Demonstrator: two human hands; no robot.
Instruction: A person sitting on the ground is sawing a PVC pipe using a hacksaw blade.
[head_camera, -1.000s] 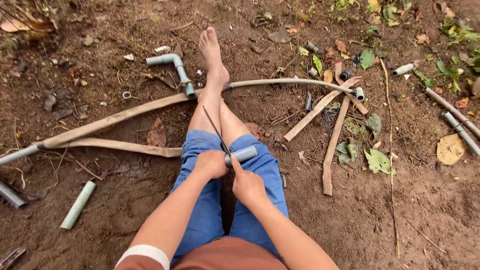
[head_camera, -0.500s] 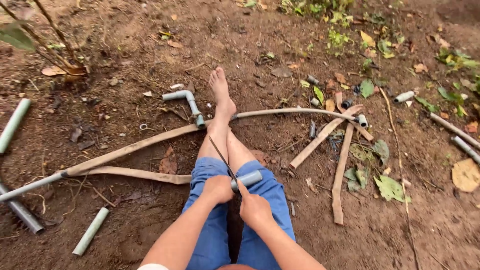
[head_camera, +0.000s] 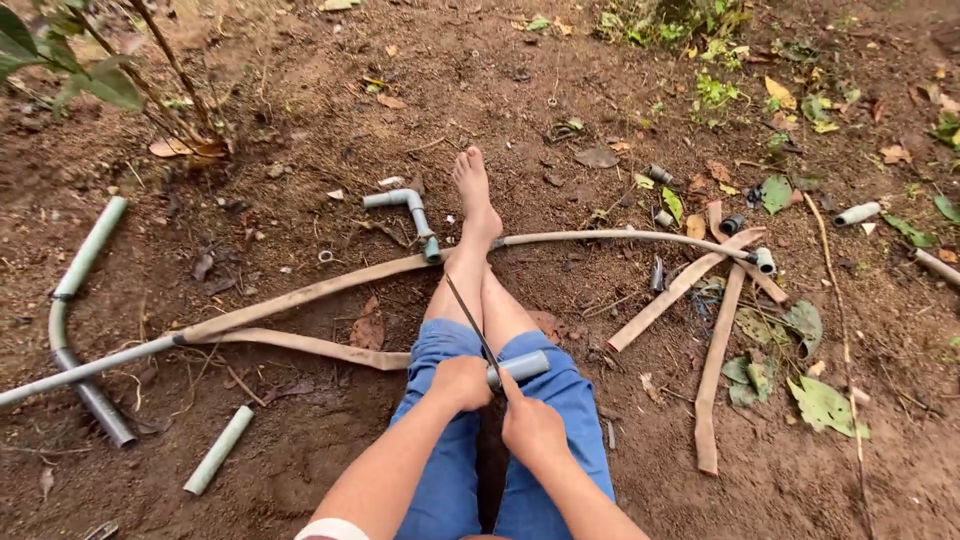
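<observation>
1. A short grey pipe piece (head_camera: 520, 367), smooth and cylindrical like plastic tubing, is lying across the person's lap above the knees of the blue denim shorts (head_camera: 560, 400); a thin dark blade or strap (head_camera: 468, 315), narrow and straight, is running from the hands up along the shin; which it is cannot be told.

2. The left hand (head_camera: 462, 383) is closing in a fist around the near end of the pipe piece; the right hand (head_camera: 530, 428) is curling tight just beside it, seemingly gripping the lower end of the dark strip, though the exact hold is hidden.

3. The bare legs are stretching forward over damp, crumbly brown soil; one foot (head_camera: 474, 195) is resting on a long flattened tan hose (head_camera: 300, 297), limp and ribbon-like, which is curving across the ground.

4. An elbow-jointed grey pipe (head_camera: 405, 207) is lying just left of the foot; a long grey pipe (head_camera: 80, 370) is joining the hose at the far left; a pale green tube (head_camera: 218, 450) is lying loose near the left thigh.

5. Flat tan strips (head_camera: 715, 350) are crossing on the right among small grey fittings (head_camera: 765, 260); dry and green leaves (head_camera: 825, 400) are scattering around them.
</observation>
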